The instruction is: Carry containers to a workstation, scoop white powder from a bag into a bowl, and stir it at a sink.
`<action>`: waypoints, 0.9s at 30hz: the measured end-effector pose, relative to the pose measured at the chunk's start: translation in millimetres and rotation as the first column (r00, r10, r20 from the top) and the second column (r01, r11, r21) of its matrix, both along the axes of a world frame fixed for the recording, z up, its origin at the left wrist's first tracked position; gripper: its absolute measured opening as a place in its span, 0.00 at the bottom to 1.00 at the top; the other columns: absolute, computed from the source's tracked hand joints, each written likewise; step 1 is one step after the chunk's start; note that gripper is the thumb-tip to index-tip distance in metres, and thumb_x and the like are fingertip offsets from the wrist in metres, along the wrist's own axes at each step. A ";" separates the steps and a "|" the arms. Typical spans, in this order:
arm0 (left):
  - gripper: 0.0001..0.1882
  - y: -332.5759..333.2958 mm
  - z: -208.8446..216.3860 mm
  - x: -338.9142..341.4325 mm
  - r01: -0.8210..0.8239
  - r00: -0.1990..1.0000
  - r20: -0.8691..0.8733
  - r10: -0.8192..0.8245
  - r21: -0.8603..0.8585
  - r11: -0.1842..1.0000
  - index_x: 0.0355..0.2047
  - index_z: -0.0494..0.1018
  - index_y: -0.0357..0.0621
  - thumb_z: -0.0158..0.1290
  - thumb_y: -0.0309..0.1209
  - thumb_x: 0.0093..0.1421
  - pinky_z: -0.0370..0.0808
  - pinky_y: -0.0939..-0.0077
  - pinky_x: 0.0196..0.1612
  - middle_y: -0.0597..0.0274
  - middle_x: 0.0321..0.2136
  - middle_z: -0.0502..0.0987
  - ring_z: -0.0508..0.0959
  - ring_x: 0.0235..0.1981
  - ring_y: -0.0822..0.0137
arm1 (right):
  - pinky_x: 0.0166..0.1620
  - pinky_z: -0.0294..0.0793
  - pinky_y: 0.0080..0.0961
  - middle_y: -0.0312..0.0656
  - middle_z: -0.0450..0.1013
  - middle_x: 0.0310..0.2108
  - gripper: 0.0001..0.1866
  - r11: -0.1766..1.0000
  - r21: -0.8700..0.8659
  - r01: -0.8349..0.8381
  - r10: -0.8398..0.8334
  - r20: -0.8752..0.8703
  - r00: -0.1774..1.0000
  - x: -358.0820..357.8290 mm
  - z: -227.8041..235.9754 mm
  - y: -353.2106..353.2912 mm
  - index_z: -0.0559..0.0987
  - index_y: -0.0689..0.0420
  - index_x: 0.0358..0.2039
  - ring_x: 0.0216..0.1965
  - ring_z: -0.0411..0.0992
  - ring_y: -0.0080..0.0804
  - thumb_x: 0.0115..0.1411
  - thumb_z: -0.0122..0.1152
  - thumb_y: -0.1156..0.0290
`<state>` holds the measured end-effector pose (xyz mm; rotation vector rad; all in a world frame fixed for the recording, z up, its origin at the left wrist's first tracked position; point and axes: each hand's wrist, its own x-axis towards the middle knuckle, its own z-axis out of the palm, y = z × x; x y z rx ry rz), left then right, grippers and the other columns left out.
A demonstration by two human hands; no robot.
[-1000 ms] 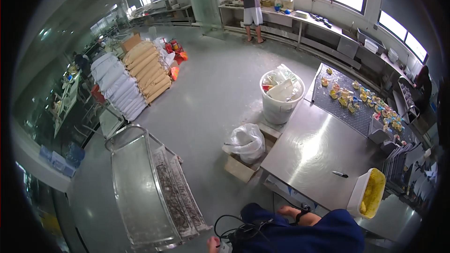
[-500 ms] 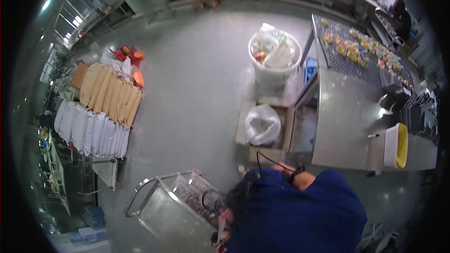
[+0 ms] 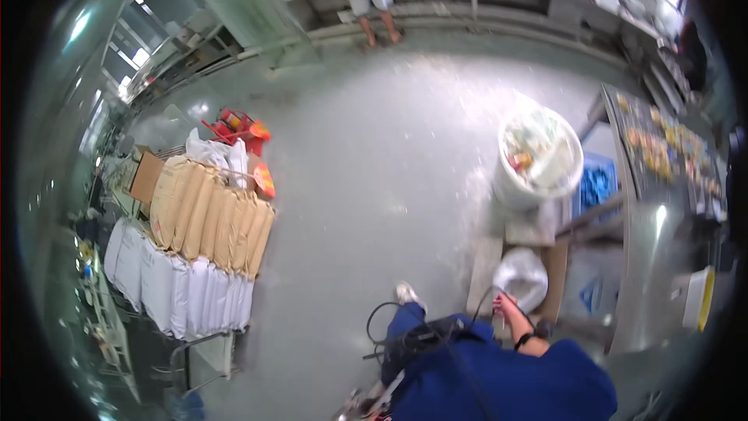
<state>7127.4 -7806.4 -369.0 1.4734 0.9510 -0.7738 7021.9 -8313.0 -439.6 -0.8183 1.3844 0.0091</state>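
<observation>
we find the right hand [image 3: 502, 308] well out in front of the body, on the end of a bare forearm that slants up and to the left from the dark blue clothing [image 3: 499, 378]. a black band [image 3: 527, 338] sits round its wrist.

the thing nearest it is the white plastic bag [image 3: 522, 277], which lies just beyond the hand and a little to its right, set inside a cardboard box [image 3: 485, 265] on the floor [image 3: 366, 210]. in our view the hand overlaps the bag's near left edge; we judge it to be above, but cannot tell whether they touch. the bag's mouth looks roundish, so we read no clear long axis in it, while the box runs lengthwise away from us.

the right hand is plainly the nearer one. its fingers are small and blurred, and we cannot tell how wide they are spread or whether they hold anything. the left hand we cannot make out at all.

beyond the box stands a white bin [image 3: 518, 195] full of mixed scraps. to the right of both is a metal tabletop [image 3: 645, 265], with a yellow-lined white tub [image 3: 697, 300] on it.
</observation>
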 end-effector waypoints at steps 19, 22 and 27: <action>0.18 -438.3 10.3 710.0 0.569 0.781 0.263 -0.566 0.076 0.819 0.49 0.71 0.46 0.52 0.44 0.66 0.73 0.73 0.37 0.62 0.37 0.81 0.79 0.36 0.70 | 0.52 0.62 0.39 0.58 0.56 0.60 0.45 0.159 -0.562 0.812 0.886 0.444 0.133 556.0 680.0 -269.1 0.63 0.51 0.64 0.54 0.60 0.44 0.60 0.45 0.27; 0.17 -475.5 -7.1 713.3 0.778 0.615 0.149 -0.774 0.048 0.627 0.49 0.71 0.46 0.54 0.41 0.65 0.75 0.73 0.34 0.60 0.34 0.81 0.81 0.32 0.68 | 0.52 0.61 0.40 0.57 0.54 0.60 0.44 0.136 -0.530 0.837 0.875 0.460 0.149 606.1 674.4 -321.3 0.62 0.49 0.64 0.55 0.59 0.44 0.60 0.44 0.28; 0.17 -540.6 -11.1 750.3 0.762 0.637 0.042 -0.770 0.116 0.637 0.50 0.70 0.44 0.52 0.40 0.66 0.78 0.69 0.34 0.59 0.32 0.81 0.82 0.32 0.65 | 0.53 0.59 0.41 0.56 0.52 0.61 0.42 0.076 -0.522 0.849 0.848 0.482 0.220 667.6 672.9 -406.3 0.62 0.47 0.65 0.56 0.57 0.44 0.61 0.43 0.28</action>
